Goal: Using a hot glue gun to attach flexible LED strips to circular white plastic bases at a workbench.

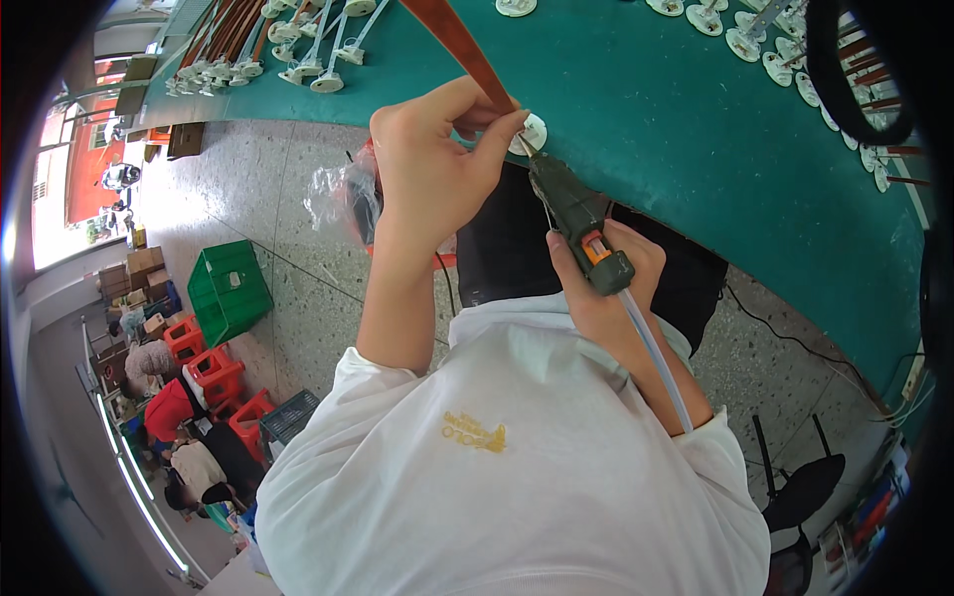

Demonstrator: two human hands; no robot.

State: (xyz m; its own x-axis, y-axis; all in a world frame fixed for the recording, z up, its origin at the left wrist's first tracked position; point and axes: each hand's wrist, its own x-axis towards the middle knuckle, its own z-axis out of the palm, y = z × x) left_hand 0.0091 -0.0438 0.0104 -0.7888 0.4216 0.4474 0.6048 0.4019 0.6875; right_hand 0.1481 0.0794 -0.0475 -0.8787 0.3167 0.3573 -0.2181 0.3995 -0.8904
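Note:
My left hand (434,164) pinches the lower end of a flat brown strip (459,48) between thumb and fingers, at the near edge of the green table. Just beyond the fingertips is a white round disc (535,135), partly hidden by the thumb. Whether strip and disc are joined is hidden. My right hand (618,298) is wrapped round a dark green hot glue gun (568,204), its nozzle pointing at the disc beside my left thumb. A long whitish glue stick (651,348) runs out of the gun's back end along my right forearm.
The green table (656,119) carries brown and whitish strips with white round bases (328,83) at the far left, and several more bases (743,45) at the right. A green crate (229,288), red stools (214,372) and seated people are left. A black chair (803,492) stands right.

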